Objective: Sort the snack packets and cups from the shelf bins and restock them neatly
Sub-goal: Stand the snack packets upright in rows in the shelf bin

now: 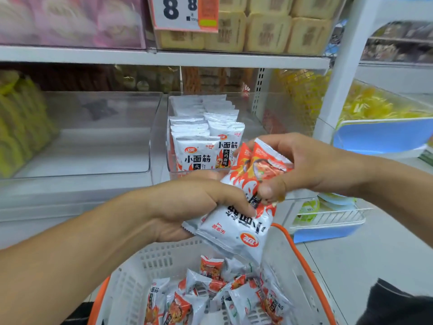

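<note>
A: Head view shows your left hand curled round a small stack of white-and-orange snack packets, label upside down, held just above the basket.

B: And my right?

A: Your right hand pinches two more packets between thumb and fingers, touching the top of that stack.

B: What do the containers hold?

A: The white basket with the orange rim holds a loose jumble of the same packets. The clear bin on the shelf straight ahead has two upright rows of them, labels facing you. The clear bin to its left shows bare floor.

B: Anything around?

A: Yellow packs at far left, beige blocks on the upper shelf behind a price card, and a blue tray at right. Your hands cover the front of the stocked bin.
</note>
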A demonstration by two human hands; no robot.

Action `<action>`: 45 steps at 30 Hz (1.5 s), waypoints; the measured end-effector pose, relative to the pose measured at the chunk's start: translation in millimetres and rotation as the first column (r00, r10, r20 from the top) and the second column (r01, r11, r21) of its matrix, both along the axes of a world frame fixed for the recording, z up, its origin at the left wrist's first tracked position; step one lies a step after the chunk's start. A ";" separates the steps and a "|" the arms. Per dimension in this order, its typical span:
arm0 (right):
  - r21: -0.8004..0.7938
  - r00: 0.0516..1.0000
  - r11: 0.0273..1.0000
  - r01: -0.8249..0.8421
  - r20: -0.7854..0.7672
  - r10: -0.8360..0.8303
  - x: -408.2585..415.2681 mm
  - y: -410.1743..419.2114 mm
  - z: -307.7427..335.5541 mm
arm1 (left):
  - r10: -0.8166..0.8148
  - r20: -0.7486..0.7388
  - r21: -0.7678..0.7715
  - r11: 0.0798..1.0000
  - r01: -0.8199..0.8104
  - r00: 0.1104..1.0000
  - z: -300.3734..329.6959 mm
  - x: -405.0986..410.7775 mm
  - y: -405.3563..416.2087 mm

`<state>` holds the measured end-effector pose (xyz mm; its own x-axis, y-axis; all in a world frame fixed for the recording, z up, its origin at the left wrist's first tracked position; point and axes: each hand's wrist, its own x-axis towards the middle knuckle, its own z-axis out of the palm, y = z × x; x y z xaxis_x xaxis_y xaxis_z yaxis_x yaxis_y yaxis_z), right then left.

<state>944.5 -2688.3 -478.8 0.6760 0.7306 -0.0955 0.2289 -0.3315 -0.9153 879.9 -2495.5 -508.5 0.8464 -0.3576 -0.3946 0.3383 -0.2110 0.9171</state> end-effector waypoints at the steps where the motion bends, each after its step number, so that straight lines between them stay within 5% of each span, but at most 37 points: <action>1: -0.024 1.000 0.999 -0.021 0.000 0.021 -0.3 0.3 -0.6 | 0.035 -0.032 -0.062 0.997 -0.037 0.999 -0.8 2.4 -1.5; 5: 0.045 0.995 0.995 0.090 0.033 -0.092 3.5 1.9 3.0 | 0.073 -0.058 -0.014 0.997 -0.074 0.996 -1.0 -1.9 0.7; 8: 0.145 0.977 0.970 0.193 0.060 -0.204 5.4 4.6 0.0 | 0.223 0.236 0.096 0.963 -0.252 0.946 -4.6 4.9 8.3; 13: 0.272 0.947 0.913 0.304 0.016 -0.320 11.0 9.7 -5.5 | 0.476 0.509 -0.129 0.866 -0.483 0.718 0.4 11.4 14.9; 18: 0.016 0.977 0.988 0.156 0.145 -0.156 22.4 -13.5 20.8 | 0.177 0.843 0.091 0.883 -0.460 0.507 17.6 20.9 22.8; 22: -0.148 0.898 0.971 0.186 0.426 -0.106 24.5 -6.6 28.0 | -0.028 0.928 0.192 0.891 -0.412 0.372 32.4 40.7 20.8; 27: 0.068 0.864 0.971 0.228 0.445 -0.234 43.0 12.5 17.8 | 0.108 0.954 0.022 0.904 -0.427 0.278 40.3 65.5 16.5; 30: 0.182 0.907 0.935 0.303 0.246 -0.342 63.4 15.1 2.1 | -0.059 0.940 0.268 0.734 -0.624 0.335 22.1 70.4 37.5; 32: 0.169 0.928 0.922 0.348 0.073 -0.364 71.4 17.3 -9.3 | -0.331 0.817 0.574 0.535 -0.619 0.472 8.2 68.2 52.2; 34: 0.099 0.930 0.925 0.366 0.012 -0.369 76.8 20.2 -18.2 | -0.480 0.688 0.724 0.403 -0.560 0.544 2.6 65.3 61.5; 45: -0.378 0.912 0.874 0.305 0.380 -0.153 86.0 37.2 -30.3 | -0.468 0.657 0.753 0.374 -0.542 0.591 6.4 60.4 63.4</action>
